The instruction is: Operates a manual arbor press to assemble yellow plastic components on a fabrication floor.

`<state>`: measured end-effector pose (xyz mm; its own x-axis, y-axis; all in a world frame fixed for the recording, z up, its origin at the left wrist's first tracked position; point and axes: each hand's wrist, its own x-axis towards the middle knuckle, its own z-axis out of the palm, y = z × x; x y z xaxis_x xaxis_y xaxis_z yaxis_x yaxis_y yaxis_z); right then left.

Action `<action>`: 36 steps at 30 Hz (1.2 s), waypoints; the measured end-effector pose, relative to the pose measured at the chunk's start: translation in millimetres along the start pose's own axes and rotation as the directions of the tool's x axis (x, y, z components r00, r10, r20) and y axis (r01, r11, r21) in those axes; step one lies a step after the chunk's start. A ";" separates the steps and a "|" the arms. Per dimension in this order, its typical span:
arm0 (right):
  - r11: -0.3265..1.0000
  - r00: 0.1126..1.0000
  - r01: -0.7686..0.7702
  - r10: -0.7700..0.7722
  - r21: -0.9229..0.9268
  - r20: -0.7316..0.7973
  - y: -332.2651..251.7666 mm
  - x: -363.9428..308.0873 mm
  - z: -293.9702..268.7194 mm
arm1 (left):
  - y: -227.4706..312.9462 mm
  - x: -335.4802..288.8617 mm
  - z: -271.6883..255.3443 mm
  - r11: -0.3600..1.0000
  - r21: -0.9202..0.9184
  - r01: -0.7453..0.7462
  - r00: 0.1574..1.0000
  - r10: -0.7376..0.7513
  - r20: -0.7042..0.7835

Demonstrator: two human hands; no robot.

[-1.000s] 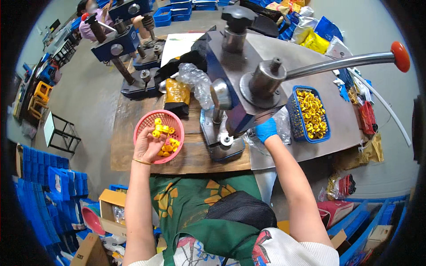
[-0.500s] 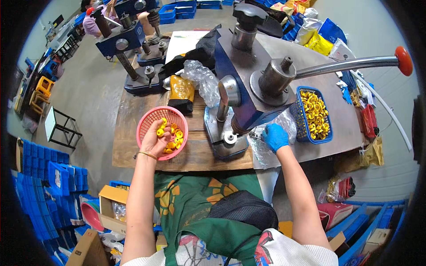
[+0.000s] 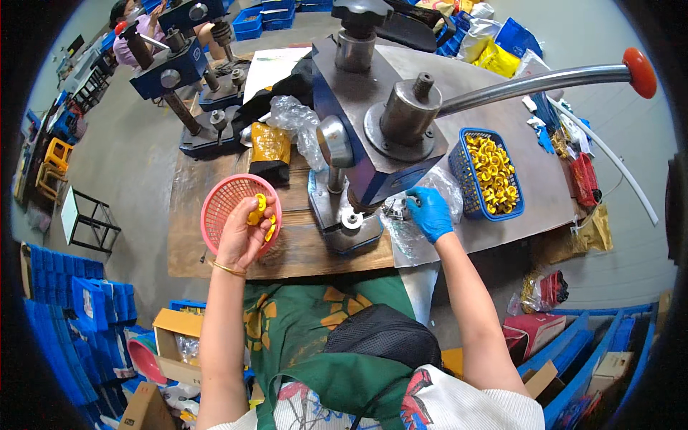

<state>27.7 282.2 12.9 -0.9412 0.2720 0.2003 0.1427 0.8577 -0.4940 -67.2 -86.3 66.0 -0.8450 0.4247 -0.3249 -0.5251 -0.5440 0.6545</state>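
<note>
Basket sits beneath your left hand, likely catching strays; its fingers pinch yellow pieces. Your right hand nears metal parts; whether it's pinching, I can't tell.

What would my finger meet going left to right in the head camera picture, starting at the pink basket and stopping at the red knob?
Pink basket → white ring → gloved right hand → blue basket → red knob.
</note>
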 end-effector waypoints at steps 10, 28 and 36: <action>0.968 0.969 -0.122 0.164 -0.219 0.186 -23.3 9.1 28.2 | -86.3 5.5 37.0 0.939 0.343 0.007 0.993 -0.046 0.106; 0.809 0.989 -0.020 0.101 0.587 -0.105 -62.1 -9.1 0.7 | -110.4 28.6 50.9 0.560 0.798 -0.224 0.969 0.041 0.243; 0.622 0.991 -0.096 0.134 0.777 0.015 -81.7 -18.3 17.0 | -99.6 38.5 64.6 0.154 0.920 -0.362 0.919 0.226 0.323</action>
<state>28.0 199.7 35.1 -0.9181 0.3780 0.1193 -0.0588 0.1677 -0.9841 -40.8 31.0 32.4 -0.8623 0.5016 0.0700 0.3177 0.4280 0.8461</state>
